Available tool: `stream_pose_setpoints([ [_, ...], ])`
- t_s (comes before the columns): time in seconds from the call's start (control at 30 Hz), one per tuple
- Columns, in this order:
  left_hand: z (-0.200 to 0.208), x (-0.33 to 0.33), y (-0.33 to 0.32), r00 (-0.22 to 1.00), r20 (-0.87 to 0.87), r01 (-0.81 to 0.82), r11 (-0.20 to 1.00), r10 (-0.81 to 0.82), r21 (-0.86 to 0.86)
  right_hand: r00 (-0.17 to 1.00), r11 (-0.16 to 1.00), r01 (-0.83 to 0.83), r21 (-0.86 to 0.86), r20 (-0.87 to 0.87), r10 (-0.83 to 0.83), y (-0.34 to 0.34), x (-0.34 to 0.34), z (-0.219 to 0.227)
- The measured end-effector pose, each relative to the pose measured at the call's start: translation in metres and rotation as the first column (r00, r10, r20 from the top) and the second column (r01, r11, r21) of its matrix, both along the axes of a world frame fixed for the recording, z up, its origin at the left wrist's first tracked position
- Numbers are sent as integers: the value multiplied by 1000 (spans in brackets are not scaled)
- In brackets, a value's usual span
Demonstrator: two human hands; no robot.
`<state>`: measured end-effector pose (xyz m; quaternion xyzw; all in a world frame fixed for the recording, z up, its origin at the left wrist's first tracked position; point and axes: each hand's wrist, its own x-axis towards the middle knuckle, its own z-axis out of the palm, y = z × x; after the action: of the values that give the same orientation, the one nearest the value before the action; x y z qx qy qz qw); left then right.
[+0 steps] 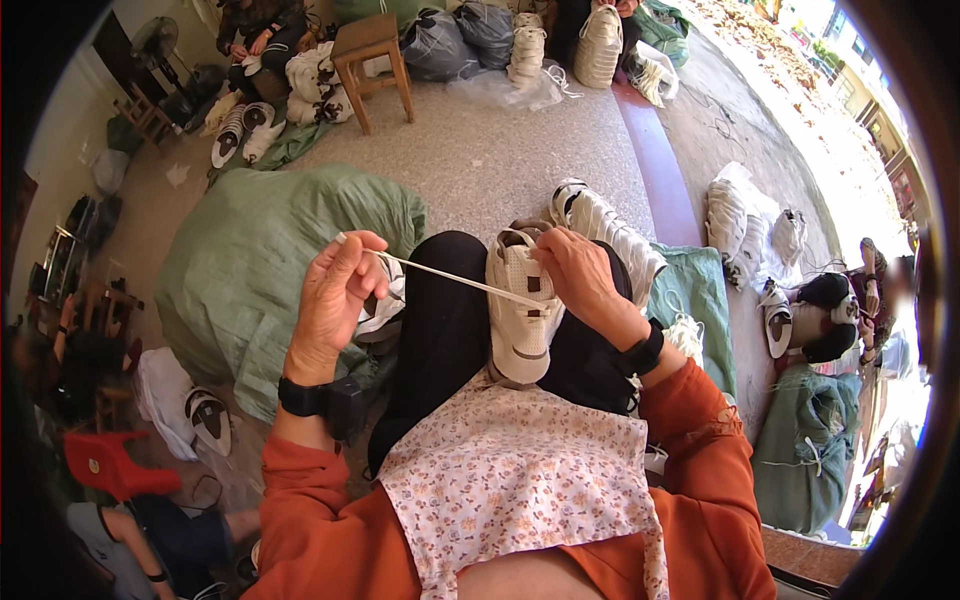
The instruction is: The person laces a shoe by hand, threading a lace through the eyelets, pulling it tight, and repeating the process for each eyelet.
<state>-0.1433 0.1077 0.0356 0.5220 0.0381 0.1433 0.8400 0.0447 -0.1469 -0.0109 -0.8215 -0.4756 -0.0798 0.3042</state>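
A white sneaker point(519, 335) stands between my knees, its toe pointing toward me. My left hand point(340, 285) is raised to the left of it, thumb and fingers pinching a white shoelace point(440, 274). That lace runs taut from the pinch down to the sneaker's lacing area. My right hand point(578, 268) is closed at the right side of the sneaker's opening, gripping its upper edge; the fingertips are partly hidden. A floral apron point(520, 470) covers my lap just below the toe.
A large green sack point(270, 270) bulges beside my left knee. Nested white shoes point(605, 235) lie beyond my right knee on green sheeting point(700, 300). A wooden stool point(372, 55) stands ahead. Other people sit at far left, far right and lower left, near a red plastic chair point(118, 465).
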Motion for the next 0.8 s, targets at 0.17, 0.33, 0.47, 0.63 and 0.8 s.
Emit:
stream_pose_setpoints([
  [0.17,5,-23,29,936,81,-338,939,342,-59,979,998,42,57,-200,-30,-10,-4,0],
  [0.33,-10,-82,91,847,103,-469,824,522,-317,428,722,260,641,-747,509,-57,-24,61],
  [0.47,-30,-131,137,873,240,-292,851,424,-437,574,408,532,742,-671,470,-157,8,67],
  [0.63,-38,-163,157,800,166,-481,781,577,-400,661,146,682,717,-689,297,-322,36,4],
  [0.8,-32,-159,167,730,98,-636,724,677,-267,266,294,950,103,-759,-594,-401,35,-51],
])
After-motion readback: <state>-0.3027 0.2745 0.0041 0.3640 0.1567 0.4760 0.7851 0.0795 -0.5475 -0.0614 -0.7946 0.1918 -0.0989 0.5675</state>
